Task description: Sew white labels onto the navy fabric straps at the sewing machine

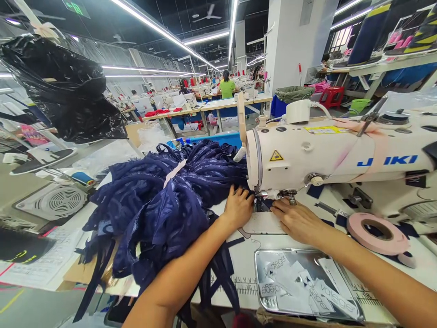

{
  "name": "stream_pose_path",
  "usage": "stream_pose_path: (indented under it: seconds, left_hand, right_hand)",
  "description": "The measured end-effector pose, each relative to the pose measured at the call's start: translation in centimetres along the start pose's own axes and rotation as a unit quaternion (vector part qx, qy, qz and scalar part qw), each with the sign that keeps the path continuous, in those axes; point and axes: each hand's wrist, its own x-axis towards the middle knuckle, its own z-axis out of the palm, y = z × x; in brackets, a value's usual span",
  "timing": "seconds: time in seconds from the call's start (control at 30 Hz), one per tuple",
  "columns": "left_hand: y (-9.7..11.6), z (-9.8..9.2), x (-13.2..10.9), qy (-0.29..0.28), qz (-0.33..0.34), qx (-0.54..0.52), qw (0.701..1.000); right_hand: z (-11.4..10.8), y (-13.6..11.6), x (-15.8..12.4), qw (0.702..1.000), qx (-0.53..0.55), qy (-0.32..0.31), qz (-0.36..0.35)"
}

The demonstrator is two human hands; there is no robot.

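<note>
A bare-armed reach brings my left hand [239, 207] to the left of the sewing machine's needle area, its bent fingers holding navy fabric. On the other side of the presser foot [262, 195], my right hand [290, 218] has its fingertips closed on the edge of a small dark navy piece [262, 205] under the foot. Fingers partly hide that piece. The white sewing machine [334, 155] stands over both hands. Beside my left forearm lies a big heap of navy lace-edged garments [164, 191], bound with a pale strip [175, 173].
A metal tray [257, 282] of printed white labels [293, 282] sits at the table's front. A pink tape roll [377, 233] lies right, near navy scraps. A black plastic-wrapped bundle [68, 86] hangs at left. Farther off, a person in green [226, 86] sits among other machines.
</note>
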Motion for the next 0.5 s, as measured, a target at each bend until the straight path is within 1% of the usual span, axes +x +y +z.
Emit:
stream_pose_path:
  seconds: [0.13, 0.23, 0.37, 0.5]
  left_hand:
    - [-0.2, 0.2, 0.0, 0.008, 0.004, -0.003, 1.000]
    - [-0.2, 0.2, -0.1, 0.017, 0.008, -0.007, 1.000]
    - [-0.3, 0.3, -0.2, 0.026, 0.017, -0.012, 0.999]
    - [-0.3, 0.4, -0.1, 0.033, 0.016, -0.016, 0.999]
  right_hand:
    - [0.8, 1.3, -0.4, 0.998, 0.029, 0.034, -0.037]
    - [1.2, 1.7, -0.3, 0.996, 0.061, 0.050, -0.045]
    - [1.4, 1.0, -0.2, 0.995, 0.067, 0.052, -0.043]
    - [1.2, 0.1, 0.0, 0.997, 0.050, 0.031, -0.039]
